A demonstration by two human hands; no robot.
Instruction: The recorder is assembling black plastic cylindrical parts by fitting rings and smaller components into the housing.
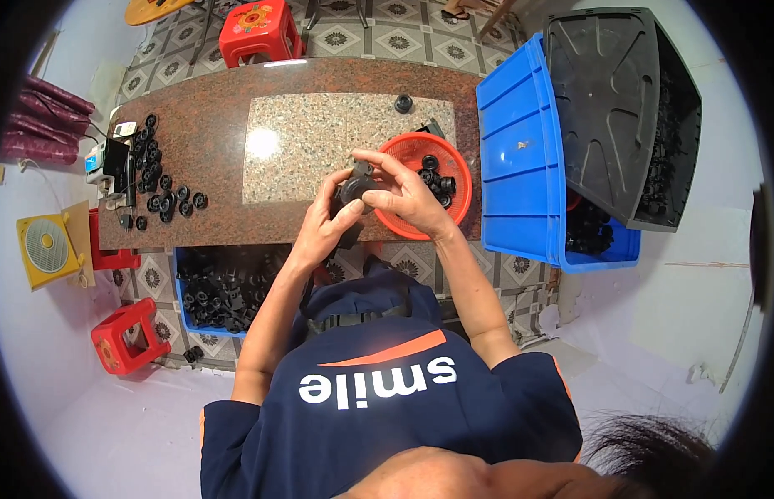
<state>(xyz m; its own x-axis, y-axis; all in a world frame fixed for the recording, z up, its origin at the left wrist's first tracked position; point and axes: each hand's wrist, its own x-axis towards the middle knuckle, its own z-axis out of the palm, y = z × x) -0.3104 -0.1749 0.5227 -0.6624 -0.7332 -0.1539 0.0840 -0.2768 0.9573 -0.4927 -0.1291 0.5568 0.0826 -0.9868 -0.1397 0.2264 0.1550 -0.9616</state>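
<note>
Over the near edge of the table, both hands hold a black plastic part with a round, wheel-like piece [353, 190]. My left hand [320, 229] grips it from the left, thumb along its lower side. From the right, my right hand [410, 202] closes on it, its thumb pressing the round piece and its fingers reaching over the top. The fingers hide some of the part. Just right of my right hand stands a red plastic basket [465, 200], holding several black wheels [430, 162]. One loose black wheel [403, 103] lies farther back on the speckled slab [299, 125].
Several black wheels [165, 205] lie along the table's left side, near a small device [112, 162]. A blue crate [520, 158] and a tilted black crate [603, 100] stand at the right. Below the table sits a bin of black parts [225, 291]. Red stools [125, 337] surround the table.
</note>
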